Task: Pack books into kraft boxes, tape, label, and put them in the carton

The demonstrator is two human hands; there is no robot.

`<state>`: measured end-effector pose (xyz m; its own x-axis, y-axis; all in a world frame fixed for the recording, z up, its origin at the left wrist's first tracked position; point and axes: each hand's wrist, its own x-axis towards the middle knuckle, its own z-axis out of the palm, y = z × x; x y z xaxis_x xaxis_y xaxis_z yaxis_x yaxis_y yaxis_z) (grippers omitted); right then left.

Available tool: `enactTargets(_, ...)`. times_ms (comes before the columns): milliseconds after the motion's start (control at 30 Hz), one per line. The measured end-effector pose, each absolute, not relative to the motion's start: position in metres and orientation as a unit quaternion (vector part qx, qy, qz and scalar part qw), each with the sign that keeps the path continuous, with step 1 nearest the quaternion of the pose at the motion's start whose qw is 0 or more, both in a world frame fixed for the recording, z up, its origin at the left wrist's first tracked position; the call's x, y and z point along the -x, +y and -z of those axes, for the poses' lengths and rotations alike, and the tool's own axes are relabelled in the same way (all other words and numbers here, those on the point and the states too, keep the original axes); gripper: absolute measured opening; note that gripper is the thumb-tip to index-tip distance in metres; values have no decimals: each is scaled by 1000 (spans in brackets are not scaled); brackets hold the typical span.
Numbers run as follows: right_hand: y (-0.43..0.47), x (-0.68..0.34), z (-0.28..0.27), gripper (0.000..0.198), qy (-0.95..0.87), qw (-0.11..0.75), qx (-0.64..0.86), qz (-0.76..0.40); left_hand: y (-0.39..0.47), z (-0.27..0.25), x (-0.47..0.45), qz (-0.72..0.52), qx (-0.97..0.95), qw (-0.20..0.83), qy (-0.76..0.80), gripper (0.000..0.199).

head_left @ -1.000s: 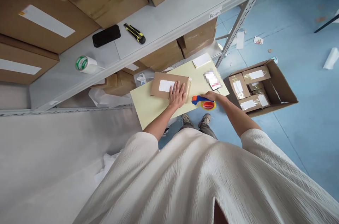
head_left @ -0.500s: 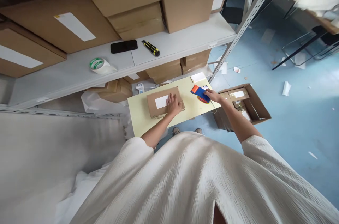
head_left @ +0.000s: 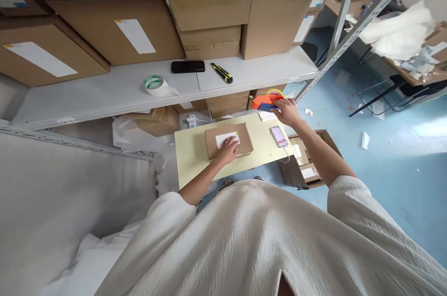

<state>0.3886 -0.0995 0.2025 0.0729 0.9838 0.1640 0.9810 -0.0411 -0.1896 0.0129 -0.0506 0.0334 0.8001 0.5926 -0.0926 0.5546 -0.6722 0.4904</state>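
Two bare hands show in my head view, with the flat brown cardboard box (head_left: 245, 137) as my landmark. It lies on the pale yellow rectangular table (head_left: 190, 156), a white paper label (head_left: 220, 139) on its top. My left hand (head_left: 228, 148) rests on the box from the near side, fingers laid loosely over the label, gripping nothing that I can see. My right hand (head_left: 288, 112) is beyond the box and to its right, fingers wrapped around the orange and blue plastic tape dispenser (head_left: 264, 102), which is apart from the box and carries a yellow ring-shaped roll (head_left: 277, 92). Just past the box's far right corner I see part of a white rectangular pad (head_left: 267, 116). Right of the box lies a phone with a lit pinkish screen (head_left: 278, 136), its display blurred, with a thin white cable (head_left: 288, 154) beside it. Farther right stands an open brown cardboard carton (head_left: 291, 174) holding smaller boxes (head_left: 309, 172). Beyond the box, on the grey shelf (head_left: 122, 86), I make out a white tape roll with a green core (head_left: 157, 85), a black phone (head_left: 187, 66) and a yellow and black box cutter (head_left: 221, 73).
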Motion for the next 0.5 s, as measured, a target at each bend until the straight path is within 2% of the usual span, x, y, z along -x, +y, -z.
enactTargets(267, -8, -429, -240, 59, -720, 101, 682, 79, -51, -27, -14, -66, -910, 252, 322, 52)
enactTargets(500, 59, -455, -241, 57, -727, 154, 665, 74, -57, -16, -25, -125, -883, 258, 373, 47)
